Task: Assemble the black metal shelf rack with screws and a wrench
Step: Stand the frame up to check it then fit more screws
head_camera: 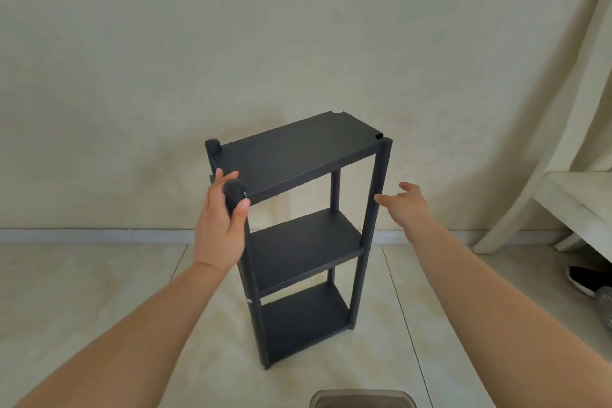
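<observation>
Rack (pixel 298 235) stands upright on the tiled floor (pixel 99 301) near the wall, three shelves fitted between its posts. Left hand (pixel 220 225) grips the top of the near left post, thumb and fingers curled around it. Right hand (pixel 405 204) is spread wide, fingertips just beside the near right post (pixel 374 195); contact cannot be confirmed

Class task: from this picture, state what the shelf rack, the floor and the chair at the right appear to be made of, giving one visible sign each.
Shelf rack: probably metal, matt black; thin flat shelves, round posts.
Floor: glossy cream tile, perhaps marble-look; veining, straight joints.
Chair: likely wood painted off-white.
</observation>
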